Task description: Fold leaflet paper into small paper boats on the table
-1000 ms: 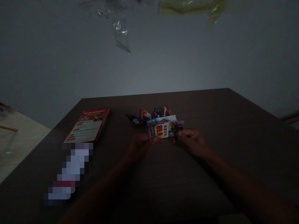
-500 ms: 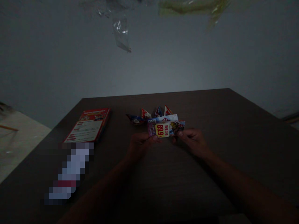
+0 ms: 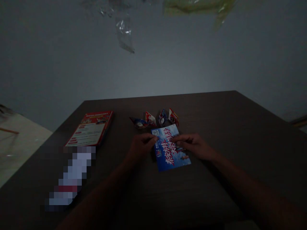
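A second ago both hands held the leaflet [image 3: 170, 148] up off the surface [image 3: 240, 127], folded small with its yellow price panel facing the camera; now it lies opened out flat on the surface, blue side up, tilted a little, just in front of the small folded paper shapes [image 3: 155, 119]. The left hand [image 3: 140, 147] has come down palm-down, its fingertips pressing the leaflet's upper left corner beside the printed code; the right hand [image 3: 193, 146] lies flat too, its fingers stretched left across the upper right part of the sheet. Neither grip closes around anything: both hands are spread and press on the paper. Both forearms reach in from the near edge. A red booklet [image 3: 90, 128] lies well apart to the left, unmoved.
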### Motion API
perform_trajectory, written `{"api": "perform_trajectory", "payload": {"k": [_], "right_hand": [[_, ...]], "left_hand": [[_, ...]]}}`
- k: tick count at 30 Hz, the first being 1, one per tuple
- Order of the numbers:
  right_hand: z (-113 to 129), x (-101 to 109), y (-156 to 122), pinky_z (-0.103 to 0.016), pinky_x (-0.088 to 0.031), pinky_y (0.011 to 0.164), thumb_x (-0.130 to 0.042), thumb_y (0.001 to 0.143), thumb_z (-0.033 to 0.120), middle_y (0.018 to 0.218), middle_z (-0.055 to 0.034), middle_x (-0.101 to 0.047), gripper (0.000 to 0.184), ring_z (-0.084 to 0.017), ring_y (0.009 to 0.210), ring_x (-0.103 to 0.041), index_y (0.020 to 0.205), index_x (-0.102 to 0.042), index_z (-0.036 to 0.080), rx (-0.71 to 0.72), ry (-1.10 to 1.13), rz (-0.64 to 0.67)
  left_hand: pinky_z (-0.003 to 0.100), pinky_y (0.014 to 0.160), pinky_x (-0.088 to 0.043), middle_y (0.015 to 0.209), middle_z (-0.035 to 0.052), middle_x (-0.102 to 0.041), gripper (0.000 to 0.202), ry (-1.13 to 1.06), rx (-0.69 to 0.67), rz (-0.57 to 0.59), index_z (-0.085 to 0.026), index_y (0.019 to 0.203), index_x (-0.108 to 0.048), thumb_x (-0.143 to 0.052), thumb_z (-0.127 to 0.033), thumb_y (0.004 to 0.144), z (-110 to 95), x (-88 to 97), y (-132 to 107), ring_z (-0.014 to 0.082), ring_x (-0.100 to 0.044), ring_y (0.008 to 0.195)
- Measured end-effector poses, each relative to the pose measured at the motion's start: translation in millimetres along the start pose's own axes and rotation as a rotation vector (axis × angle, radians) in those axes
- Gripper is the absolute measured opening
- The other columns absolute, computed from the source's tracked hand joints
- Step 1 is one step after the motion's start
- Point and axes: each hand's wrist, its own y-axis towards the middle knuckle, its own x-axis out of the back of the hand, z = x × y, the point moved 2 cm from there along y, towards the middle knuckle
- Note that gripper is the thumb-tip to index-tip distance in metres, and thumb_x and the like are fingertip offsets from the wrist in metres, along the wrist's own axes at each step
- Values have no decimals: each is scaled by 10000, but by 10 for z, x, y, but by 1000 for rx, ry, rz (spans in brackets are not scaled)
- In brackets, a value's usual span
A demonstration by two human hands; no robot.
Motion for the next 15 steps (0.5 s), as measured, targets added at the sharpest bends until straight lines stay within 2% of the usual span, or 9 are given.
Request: {"api": "perform_trajectory", "payload": {"k": [4, 6, 9, 12, 15], "right_hand": [[-65, -4, 26, -277, -511, 695, -625, 788, 294, 940, -49, -694, 264, -150, 785, -642, 1015, -674, 168, 13, -101, 84], [-45, 10, 23, -260, -501, 659, -598, 808, 270, 877, -43, -702, 238, -146, 735, -644, 1012, -672, 174, 56, -252, 95], [20, 64, 14, -229, -449, 537, -588, 816, 282, 716, -21, -693, 208, -131, 586, -611, 976, -689, 196, 108, -534, 64], [64, 142, 21, -229, -425, 514, -589, 816, 299, 723, -31, -696, 192, -136, 571, -603, 933, -703, 198, 136, -685, 1], [52, 187, 46, -251, -452, 572, -585, 820, 283, 759, -44, -701, 167, -150, 626, -618, 884, -708, 191, 193, -737, -22]], "left_hand": [[248, 639, -481, 800, 46, -710, 220, 202, -68, 66, -153, 876, -695, -577, -313, 782, 22, -49, 29, 163, -641, 701], [257, 651, -480, 804, 46, -707, 221, 344, -110, 77, -171, 924, -688, -564, -305, 798, 30, -48, 32, 163, -638, 698], [261, 656, -470, 824, 44, -681, 252, 565, -176, 63, -191, 1009, -656, -553, -314, 815, 11, -15, 34, 166, -619, 726], [280, 702, -466, 880, 59, -642, 242, 708, -255, 44, -184, 1026, -631, -524, -297, 840, -51, 9, 34, 176, -591, 801], [325, 796, -455, 945, 76, -622, 212, 703, -428, 149, -174, 999, -630, -505, -262, 853, -138, -61, 15, 192, -554, 891]]}}
